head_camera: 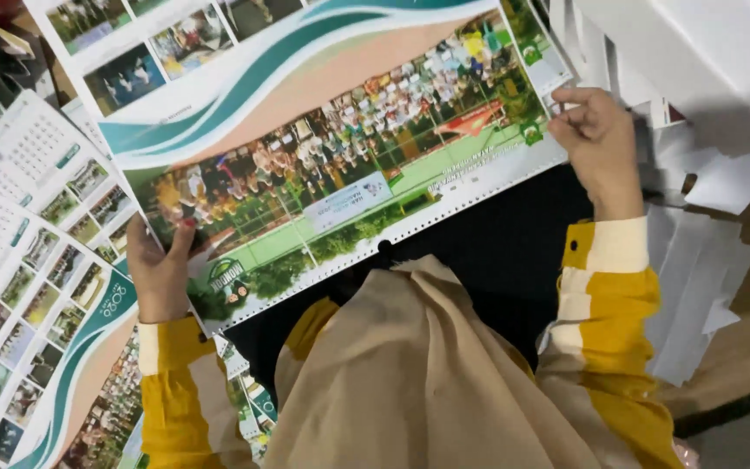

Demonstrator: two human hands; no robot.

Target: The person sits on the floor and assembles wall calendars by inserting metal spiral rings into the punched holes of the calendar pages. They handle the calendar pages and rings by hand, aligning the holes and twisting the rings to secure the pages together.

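I hold a large printed calendar sheet (340, 165) with a group photo, teal waves and a punched edge along its near side. My left hand (156, 265) grips its near left corner, thumb on top. My right hand (599, 143) pinches its near right corner. The sheet lies tilted over my lap, with its far part running up out of view. A beige cloth (418, 365) hangs down from me just below the punched edge. Both sleeves are yellow and cream striped.
More printed calendar sheets (36, 287) with small photos and date grids lie spread at the left. White paper sheets and strips (696, 113) pile up at the right. A brown floor (748, 347) shows at the lower right.
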